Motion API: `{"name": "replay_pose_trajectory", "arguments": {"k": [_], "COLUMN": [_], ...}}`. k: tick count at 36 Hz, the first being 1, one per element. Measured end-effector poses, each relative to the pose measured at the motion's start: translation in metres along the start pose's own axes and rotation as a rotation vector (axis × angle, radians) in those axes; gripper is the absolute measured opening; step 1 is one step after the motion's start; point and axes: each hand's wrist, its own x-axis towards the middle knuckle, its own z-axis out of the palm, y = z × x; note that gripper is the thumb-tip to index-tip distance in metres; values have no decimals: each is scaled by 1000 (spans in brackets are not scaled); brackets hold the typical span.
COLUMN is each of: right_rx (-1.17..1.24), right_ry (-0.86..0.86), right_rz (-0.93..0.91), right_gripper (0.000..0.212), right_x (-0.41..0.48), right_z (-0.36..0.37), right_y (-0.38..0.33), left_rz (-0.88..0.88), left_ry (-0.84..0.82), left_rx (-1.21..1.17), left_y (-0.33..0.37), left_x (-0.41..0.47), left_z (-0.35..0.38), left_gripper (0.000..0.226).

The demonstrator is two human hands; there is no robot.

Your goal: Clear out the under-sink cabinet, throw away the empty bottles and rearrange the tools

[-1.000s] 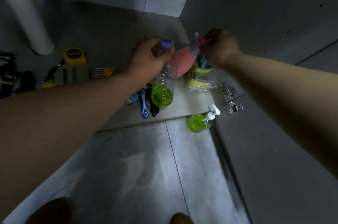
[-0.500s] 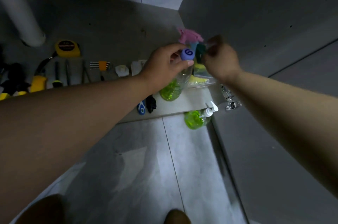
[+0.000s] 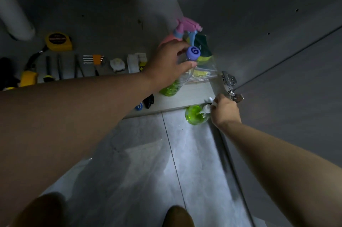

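Note:
My left hand (image 3: 169, 62) grips the neck of a clear bottle with green liquid (image 3: 171, 88) and a purple cap (image 3: 193, 52), standing on the cabinet floor (image 3: 185, 100) near its front edge. On the tiled floor just outside the cabinet stands a green pump bottle (image 3: 194, 115); my right hand (image 3: 224, 110) holds its white pump head. A pink spray bottle (image 3: 185, 26) stands in the cabinet's right back corner. Tools lie in a row along the cabinet floor: a yellow tape measure (image 3: 58, 40), hex keys (image 3: 93, 59) and screwdrivers (image 3: 53, 68).
A white drain pipe (image 3: 16, 17) rises at the left. A clear bag with yellow and green sponges (image 3: 202, 67) lies by the right wall. A metal door hinge (image 3: 230, 86) juts out beside my right hand. Blue and black small items (image 3: 145, 103) lie at the cabinet's edge.
My right hand has left the pink spray bottle in the corner and dropped down to the pump bottle on the floor. My left hand has kept hold of the purple-capped bottle.

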Motion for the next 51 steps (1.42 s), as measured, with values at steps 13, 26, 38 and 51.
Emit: {"name": "replay_pose_trajectory", "arguments": {"k": [13, 26, 38, 51], "right_rx": [71, -94, 45, 232], "right_ry": [204, 189, 235, 159], "right_rz": [-215, -354, -274, -327], "right_gripper": [41, 13, 15, 42], "right_x": [-1, 38, 48, -17], "right_z": [-105, -109, -99, -119], "right_y": [-17, -38, -36, -29], "left_rz": [37, 98, 107, 25], "left_ry": [-49, -10, -13, -91], "left_rx": [-11, 115, 150, 436], "left_y": [1, -1, -1, 41], "left_x": [-3, -3, -1, 0], "left_z": [-6, -3, -1, -21], "left_gripper": [32, 34, 34, 54]}}
